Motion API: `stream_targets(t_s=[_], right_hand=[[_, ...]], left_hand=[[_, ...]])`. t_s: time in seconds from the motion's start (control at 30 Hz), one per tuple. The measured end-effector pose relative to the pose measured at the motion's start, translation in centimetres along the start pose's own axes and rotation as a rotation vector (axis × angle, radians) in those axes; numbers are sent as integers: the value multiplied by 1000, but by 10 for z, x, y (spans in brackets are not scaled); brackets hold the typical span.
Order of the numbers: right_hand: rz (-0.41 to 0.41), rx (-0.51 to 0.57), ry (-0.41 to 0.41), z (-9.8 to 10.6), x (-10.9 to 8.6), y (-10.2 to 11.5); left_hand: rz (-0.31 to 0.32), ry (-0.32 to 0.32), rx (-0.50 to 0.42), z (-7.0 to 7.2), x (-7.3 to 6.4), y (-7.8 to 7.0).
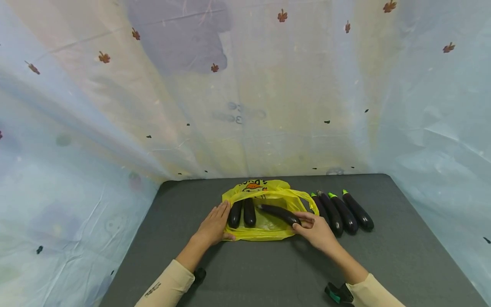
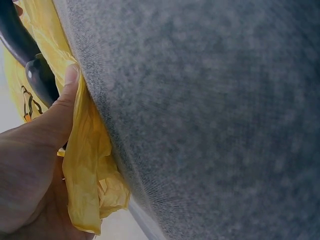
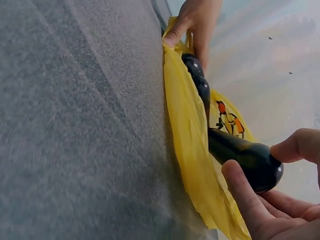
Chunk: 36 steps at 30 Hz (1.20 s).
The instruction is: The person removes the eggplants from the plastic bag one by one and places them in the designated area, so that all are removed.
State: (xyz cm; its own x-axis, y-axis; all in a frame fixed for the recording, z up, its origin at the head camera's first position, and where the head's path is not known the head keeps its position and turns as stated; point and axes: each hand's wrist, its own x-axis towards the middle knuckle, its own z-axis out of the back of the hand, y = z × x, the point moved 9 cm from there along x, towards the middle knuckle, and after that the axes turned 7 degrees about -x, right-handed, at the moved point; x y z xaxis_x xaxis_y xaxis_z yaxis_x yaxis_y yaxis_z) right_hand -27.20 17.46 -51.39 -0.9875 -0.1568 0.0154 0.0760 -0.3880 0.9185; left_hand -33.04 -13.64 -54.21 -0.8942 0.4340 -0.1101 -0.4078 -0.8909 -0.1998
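A yellow plastic bag (image 1: 264, 234) lies with its mouth spread toward me. Inside on its left are two dark eggplants (image 1: 249, 213) side by side. My left hand (image 1: 214, 221) holds the bag's left side, its thumb on the lower rim in the left wrist view and its fingers along the outside. By its thick end, my right hand (image 1: 316, 230) pinches another eggplant (image 1: 280, 212) between thumb and fingers. That eggplant's narrow end points left into the bag's mouth, as the right wrist view also shows.
Several eggplants (image 1: 347, 215) with green stem ends lie in a row right of the bag. Everything rests on a dark grey tabletop (image 1: 253, 273). A pale patterned sheet (image 1: 291, 106) hangs behind and along both sides.
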Motion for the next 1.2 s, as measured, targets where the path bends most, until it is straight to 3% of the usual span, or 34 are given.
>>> stream_targets(t_s=[0.2,0.47,0.73,1.03,1.2], right_hand=[[18,38,8,15,-11,2],[-25,84,2,35,-26,-4],[29,119,17,59,-35,-5],[102,247,54,80,-40,-8],[115,260,27,91,-42,-9]], left_hand=[[0,3,5,0,-1,0],[14,7,-19,3,-1,-2],[15,6,-16,2,-1,-1],[13,10,16,1,0,0],[12,7,18,1,1,0]])
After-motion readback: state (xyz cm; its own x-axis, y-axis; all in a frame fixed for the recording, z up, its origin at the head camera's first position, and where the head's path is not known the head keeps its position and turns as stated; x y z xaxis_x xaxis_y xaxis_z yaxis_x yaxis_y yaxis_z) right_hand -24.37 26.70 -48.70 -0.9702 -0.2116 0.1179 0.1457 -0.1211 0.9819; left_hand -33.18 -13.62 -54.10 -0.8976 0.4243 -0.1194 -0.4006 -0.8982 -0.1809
